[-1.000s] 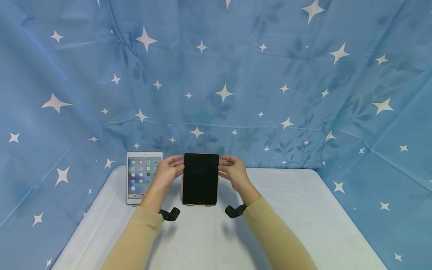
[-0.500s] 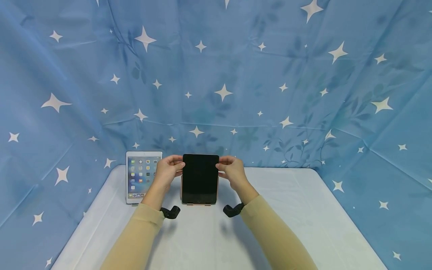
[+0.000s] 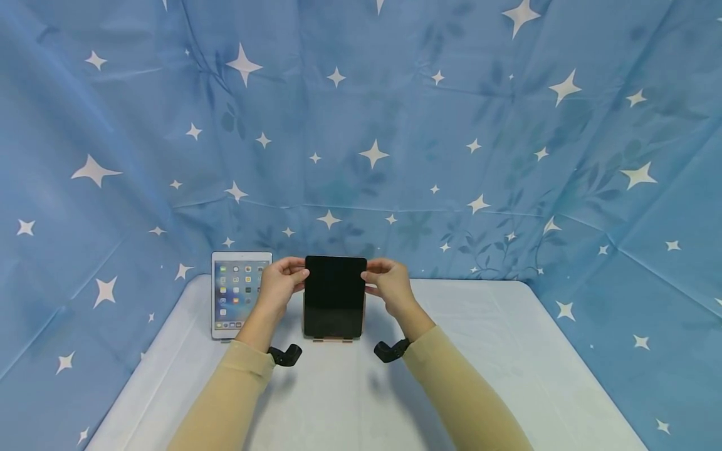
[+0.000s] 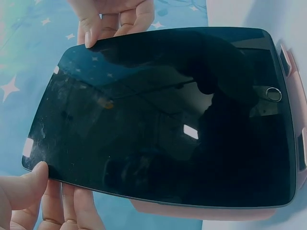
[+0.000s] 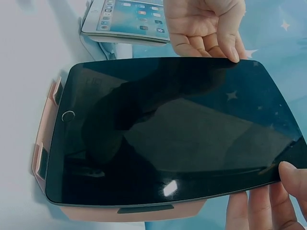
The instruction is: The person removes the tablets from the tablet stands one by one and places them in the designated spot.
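A tablet with a black, dark screen (image 3: 334,297) stands upright at the table's back, in front of a pink stand (image 5: 115,214). My left hand (image 3: 277,285) pinches its upper left side, thumb on the front edge and fingers behind. On the upper right side my right hand (image 3: 393,287) grips the same way. In both wrist views the home-button end lies close to the stand's padded lips (image 4: 302,148). Whether the tablet bears on the stand, I cannot tell. Most of the stand is hidden behind the tablet.
Left of the black tablet, a white tablet (image 3: 230,294) with a lit screen of app icons leans on its own stand, partly behind my left hand. A white cloth covers the table (image 3: 479,351). Behind hangs a blue curtain (image 3: 406,119) with white stars.
Both thumbs have come onto the front edges of the black tablet, closing the grip. Its bottom edge has shifted up very slightly, and the home button is no longer distinct in the head view.
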Tool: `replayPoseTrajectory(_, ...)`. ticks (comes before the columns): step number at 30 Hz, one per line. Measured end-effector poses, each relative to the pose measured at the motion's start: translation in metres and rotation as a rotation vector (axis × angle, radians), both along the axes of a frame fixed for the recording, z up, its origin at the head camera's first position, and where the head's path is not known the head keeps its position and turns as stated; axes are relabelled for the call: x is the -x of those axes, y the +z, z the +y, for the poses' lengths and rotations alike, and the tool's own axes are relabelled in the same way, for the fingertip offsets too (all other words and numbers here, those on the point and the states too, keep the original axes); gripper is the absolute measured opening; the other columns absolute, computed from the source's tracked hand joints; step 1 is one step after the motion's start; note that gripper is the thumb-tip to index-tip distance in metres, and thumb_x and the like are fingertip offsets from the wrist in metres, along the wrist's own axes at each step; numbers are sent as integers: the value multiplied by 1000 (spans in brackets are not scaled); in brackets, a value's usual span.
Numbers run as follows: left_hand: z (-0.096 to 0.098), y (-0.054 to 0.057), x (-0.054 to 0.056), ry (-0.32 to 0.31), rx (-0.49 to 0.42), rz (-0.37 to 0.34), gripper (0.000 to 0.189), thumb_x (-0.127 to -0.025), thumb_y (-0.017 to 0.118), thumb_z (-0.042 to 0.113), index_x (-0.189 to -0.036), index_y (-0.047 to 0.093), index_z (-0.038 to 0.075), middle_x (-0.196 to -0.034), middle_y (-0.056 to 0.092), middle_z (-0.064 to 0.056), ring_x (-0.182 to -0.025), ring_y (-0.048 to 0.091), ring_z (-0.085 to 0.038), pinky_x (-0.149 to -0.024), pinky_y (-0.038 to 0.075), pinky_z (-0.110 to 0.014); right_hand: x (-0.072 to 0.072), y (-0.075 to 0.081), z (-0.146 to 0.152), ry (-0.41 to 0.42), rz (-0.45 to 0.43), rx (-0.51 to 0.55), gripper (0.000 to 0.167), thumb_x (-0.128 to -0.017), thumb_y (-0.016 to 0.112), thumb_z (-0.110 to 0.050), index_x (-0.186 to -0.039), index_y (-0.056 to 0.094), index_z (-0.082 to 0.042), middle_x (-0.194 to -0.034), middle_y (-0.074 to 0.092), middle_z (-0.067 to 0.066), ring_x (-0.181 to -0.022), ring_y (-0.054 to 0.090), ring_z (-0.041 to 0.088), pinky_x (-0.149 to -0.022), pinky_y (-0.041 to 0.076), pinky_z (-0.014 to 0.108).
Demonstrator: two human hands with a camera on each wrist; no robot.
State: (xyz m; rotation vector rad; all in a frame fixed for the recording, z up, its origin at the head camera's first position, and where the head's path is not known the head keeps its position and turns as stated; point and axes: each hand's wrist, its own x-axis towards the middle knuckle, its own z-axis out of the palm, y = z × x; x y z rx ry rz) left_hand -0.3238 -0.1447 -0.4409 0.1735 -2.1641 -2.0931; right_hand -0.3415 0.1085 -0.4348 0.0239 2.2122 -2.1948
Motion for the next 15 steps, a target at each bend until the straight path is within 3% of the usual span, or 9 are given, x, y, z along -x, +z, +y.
replayPoseTrajectory(7, 1, 4, -3, 3, 10, 4, 22, -102, 74, 7, -125, 75, 7, -100, 73, 2, -90, 69, -14, -93, 65, -41, -2, 4, 1, 0, 2, 15, 18, -95, 78, 3, -110, 77, -5, -98, 72, 4, -91, 72, 17, -77, 69, 37)
replayPoseTrajectory(15, 1, 9, -8, -18, 21, 1, 24, -103, 73, 8, -127, 73, 6, -100, 73, 3, -88, 68, -12, -82, 64, -30, -6, 6, 2, 2, -7, 19, 17, -94, 77, 3, -110, 77, -4, -96, 72, 4, -87, 73, 17, -80, 70, 42)
